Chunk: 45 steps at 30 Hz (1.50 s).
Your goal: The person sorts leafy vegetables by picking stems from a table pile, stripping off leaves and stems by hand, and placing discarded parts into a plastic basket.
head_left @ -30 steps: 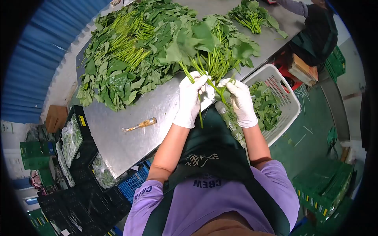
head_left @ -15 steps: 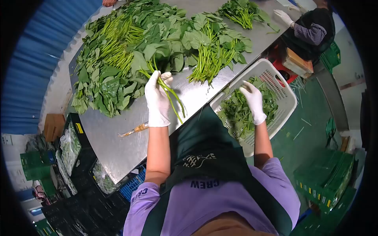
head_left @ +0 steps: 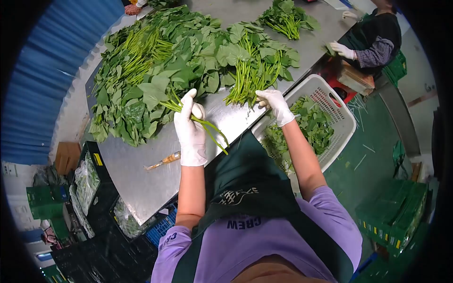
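My gloved left hand (head_left: 191, 125) is closed around a few leafy green stems (head_left: 214, 134). Their large leaves fan out past the fingers, and the bare stem ends hang over the table edge. My gloved right hand (head_left: 275, 106) is at the table edge beside the white basket (head_left: 347, 125), fingers loosely bent and apart with nothing visible in them. Just beyond its fingertips lies a bundle of greens (head_left: 255, 70), stem ends facing me. Below my left hand, a wooden-handled knife (head_left: 165, 160) rests on the metal table (head_left: 137, 177).
A large heap of leafy greens (head_left: 137, 85) covers the far left of the table. Another bunch (head_left: 288, 21) sits farther back. Loose leaves (head_left: 314, 122) lie in the basket. A co-worker (head_left: 377, 42) stands at the upper right. Green crates (head_left: 391, 212) are stacked at lower right.
My right hand has come up out of the basket to the table edge. My left hand has lowered slightly, still holding the stems. The co-worker's hand has moved and holds something green.
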### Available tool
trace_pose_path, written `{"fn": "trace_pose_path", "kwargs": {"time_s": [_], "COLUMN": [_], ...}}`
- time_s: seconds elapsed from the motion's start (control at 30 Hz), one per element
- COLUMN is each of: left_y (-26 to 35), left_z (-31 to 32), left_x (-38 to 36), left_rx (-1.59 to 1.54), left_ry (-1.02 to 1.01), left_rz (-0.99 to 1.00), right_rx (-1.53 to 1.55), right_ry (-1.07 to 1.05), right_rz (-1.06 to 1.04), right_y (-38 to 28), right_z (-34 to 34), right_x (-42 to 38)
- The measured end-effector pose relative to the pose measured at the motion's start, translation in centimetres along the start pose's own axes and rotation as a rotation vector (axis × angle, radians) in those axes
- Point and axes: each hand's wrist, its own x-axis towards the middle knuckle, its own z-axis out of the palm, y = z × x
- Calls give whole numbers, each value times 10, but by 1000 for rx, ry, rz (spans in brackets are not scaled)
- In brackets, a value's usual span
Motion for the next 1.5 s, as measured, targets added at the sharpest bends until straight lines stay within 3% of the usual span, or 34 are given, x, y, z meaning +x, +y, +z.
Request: {"fn": "trace_pose_path", "kwargs": {"time_s": [0.23, 0.33, 0.37, 0.5, 0.6, 0.63, 0.67, 0.77, 0.83, 0.97, 1.0, 1.17, 1.27, 1.33, 1.5], "left_y": [-9, -13, -16, -17, -22, -23, -25, -28, -31, -31, -30, -24, -19, -14, -9], "left_z": [-4, -6, -11, -9, -17, -21, -23, -20, -17, -8, -4, -9, -22, -18, -16], "left_x": [2, 1, 2, -1, 3, 4, 5, 5, 12, 30, 34, 56, 59, 53, 43], "left_rx": [77, 67, 58, 57, 86, 80, 78, 68, 77, 121, 156, 47, 3, 100, 393], "left_ry": [45, 55, 39, 72, 82, 56, 67, 112, 33, -54, -53, -100, -75, 17, 24], "left_rz": [-22, -44, -41, -41, -76, -88, -93, -117, -159, -252, -272, -332, -319, -233, -92], "right_rx": [-42, 29, -70, -78, -289, -278, -354, -482, -650, -670, -747, -931, -994, -1052, -1169], "right_ry": [239, 395, 441, 291, 235, 324, 461, 478, 492, 338, 335, 196, 172, 157, 42], "right_rz": [-289, -498, -692, -556, -475, -496, -668, -737, -801, -940, -1064, -1134, -1159, -1135, -1159], "right_y": [2, -5, 3, 3, 1, -1, -2, -15, -20, -7, -3, 11, 10, 11, 4], "right_z": [-9, 5, 4, 4, 1, 3, 7, 11, 19, 37, 42, 61, 65, 65, 69], "right_x": [-22, -28, -21, -13, -9, -14, -19, -36, -50, -68, -71, -85, -88, -89, -97]}}
